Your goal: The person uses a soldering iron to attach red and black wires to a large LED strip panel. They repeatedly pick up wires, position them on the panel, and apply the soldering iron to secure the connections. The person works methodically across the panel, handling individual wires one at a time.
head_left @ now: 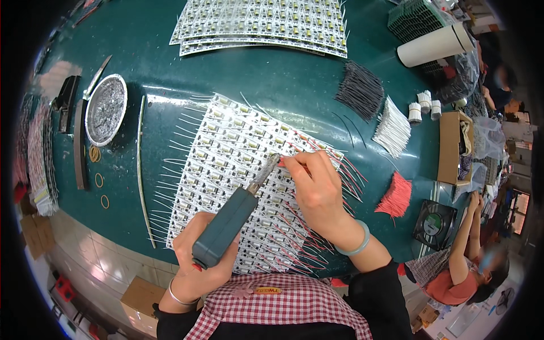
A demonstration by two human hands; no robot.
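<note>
My left hand (pixel 190 255) is wrapped round a soldering gun (pixel 225 226) with a dark green body, its metal tip pointing up and right. Beneath it lies a white panel of small circuit boards (pixel 207 187), with white wires sticking out on the left and red and white ones on the right. Close to the tip, my right hand (pixel 318 192) pinches a short red wire (pixel 281 162) against the panel. Whether tip and wire touch cannot be made out. Bundles of black wires (pixel 359 90), white wires (pixel 392 128) and red wires (pixel 395 195) lie to the right.
A stack of similar panels (pixel 260 28) lies at the far side of the green table (pixel 153 68). On the left stand a round bowl (pixel 106 110) and rubber bands (pixel 100 180). A white cylinder (pixel 435 45), cardboard box (pixel 449 148) and black fan (pixel 434 225) stand right; other people sit beyond.
</note>
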